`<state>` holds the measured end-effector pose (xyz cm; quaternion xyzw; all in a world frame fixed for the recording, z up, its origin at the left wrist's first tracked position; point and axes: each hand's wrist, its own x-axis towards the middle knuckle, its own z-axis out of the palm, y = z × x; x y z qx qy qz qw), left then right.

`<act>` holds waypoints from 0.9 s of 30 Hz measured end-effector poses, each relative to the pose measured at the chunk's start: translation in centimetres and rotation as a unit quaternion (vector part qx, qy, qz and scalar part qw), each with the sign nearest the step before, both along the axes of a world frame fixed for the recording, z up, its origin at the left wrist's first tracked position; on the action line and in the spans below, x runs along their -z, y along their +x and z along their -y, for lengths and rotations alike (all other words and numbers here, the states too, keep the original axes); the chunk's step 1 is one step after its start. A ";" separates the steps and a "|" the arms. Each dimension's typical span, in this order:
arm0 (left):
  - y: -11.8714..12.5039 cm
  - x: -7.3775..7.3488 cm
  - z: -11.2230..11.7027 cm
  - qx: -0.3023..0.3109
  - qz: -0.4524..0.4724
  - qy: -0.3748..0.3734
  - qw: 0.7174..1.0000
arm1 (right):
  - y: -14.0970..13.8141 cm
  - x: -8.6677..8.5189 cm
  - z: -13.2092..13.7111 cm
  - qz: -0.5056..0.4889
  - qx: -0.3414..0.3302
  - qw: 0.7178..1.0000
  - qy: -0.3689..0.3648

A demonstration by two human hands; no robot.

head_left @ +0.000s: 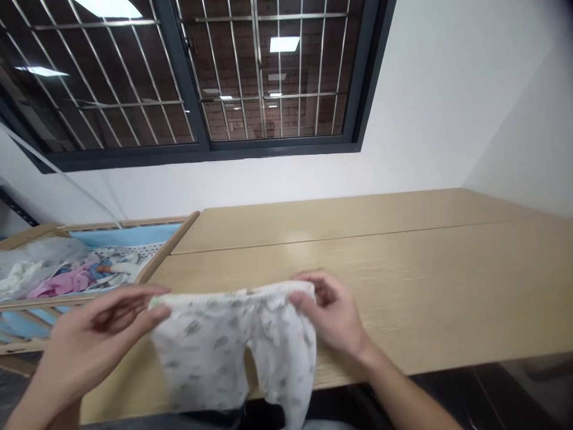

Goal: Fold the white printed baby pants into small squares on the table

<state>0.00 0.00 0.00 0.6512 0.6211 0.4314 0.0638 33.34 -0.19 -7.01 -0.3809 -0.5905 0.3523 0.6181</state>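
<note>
White romper (233,352) pinched by both hands (89,340) (333,316)

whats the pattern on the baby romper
The baby romper is white with small grey prints, clearest in the head view.

Legible text: none
White printed infant romper (228,346): grey motifs only, no readable characters
Wooden crib rail (168,248): no readable marking
Tabletop (380,286): no readable marking

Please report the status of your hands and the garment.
Left hand, right hand gripping top edge of white grey-print baby romper. Held above wooden table. Wooden cot of clothes to the left.
</note>
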 end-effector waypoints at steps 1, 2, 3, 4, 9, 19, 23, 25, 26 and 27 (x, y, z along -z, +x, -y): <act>1.5 -0.6 -1.7 0.030 0.026 -0.006 0.999 | 1.3 -1.1 -1.4 0.006 0.019 1.000 0.012; 2.9 -1.1 -3.6 0.062 0.038 -0.014 0.997 | 2.5 -2.0 -2.8 0.018 0.025 0.999 0.016; 4.3 -1.4 -5.4 0.090 0.040 -0.017 0.995 | 3.7 -2.5 -4.3 0.039 0.019 0.999 0.011; 5.5 -1.3 -7.4 0.116 0.031 -0.020 0.993 | 4.9 -2.8 -5.9 0.066 0.007 0.998 -0.002; 9.6 2.9 -17.6 0.186 -0.070 -0.090 0.976 | 8.9 0.3 -14.9 0.226 0.002 0.970 -0.088; 14.9 10.9 -25.9 0.109 -0.185 -0.194 0.957 | 9.0 9.7 -27.5 0.307 0.134 0.927 -0.170; 16.8 10.7 -22.9 0.121 -0.228 -0.173 0.950 | 9.5 11.5 -29.0 0.303 0.123 0.928 -0.177; 18.5 10.3 -20.0 0.154 -0.251 -0.151 0.944 | 9.9 12.0 -29.3 0.292 0.111 0.934 -0.176; 19.6 10.1 -18.2 0.180 -0.262 -0.147 0.937 | 10.1 12.2 -29.4 0.284 0.102 0.938 -0.173; 20.7 10.0 -16.2 0.216 -0.273 -0.150 0.926 | 10.3 12.4 -29.5 0.275 0.093 0.942 -0.170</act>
